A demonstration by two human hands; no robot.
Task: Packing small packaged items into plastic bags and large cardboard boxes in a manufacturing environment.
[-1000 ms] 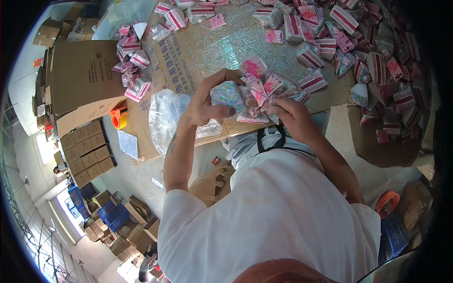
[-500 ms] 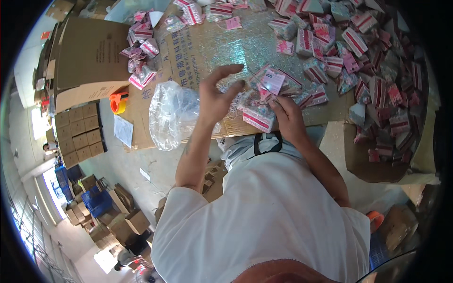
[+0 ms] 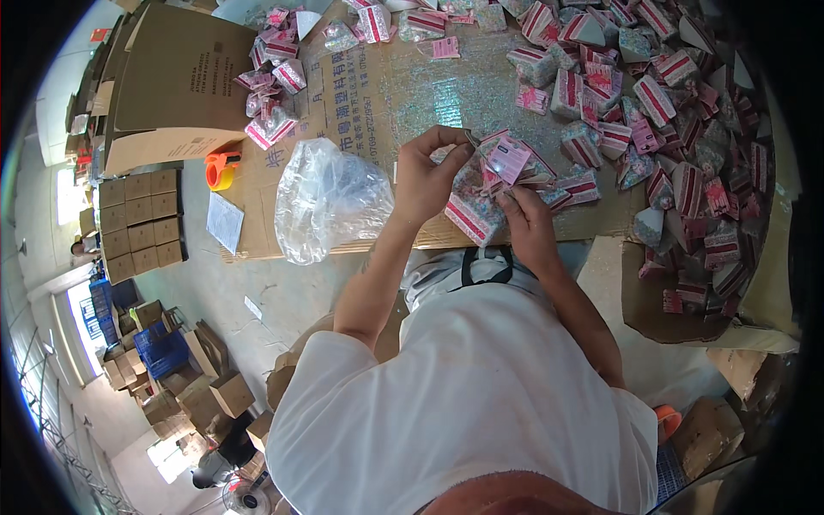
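Cardboard sheet spread flat as the work surface, glitter scattered over it. Big heap of pink-and-white packets to the right and along the far edge; a smaller heap at far left by an open carton. Crumpled clear bag lies near the sheet's front edge, just left of the hands; an orange tape dispenser sits beyond it.

Both hands are raised over the sheet's near edge with a stack of packets between them. Left hand closed on the stack's left end, fingers curled over the top, thumb under. Right hand pinched on its lower right side.

Judgement: the step looks like squaring a gathered bundle. To do it well, keep the left grip firm and let the right fingertips tap loose edges flush; hold the bundle low over the sheet so a slipped packet lands there and not on the floor. One pink card sticks up crooked and wants tucking in first.
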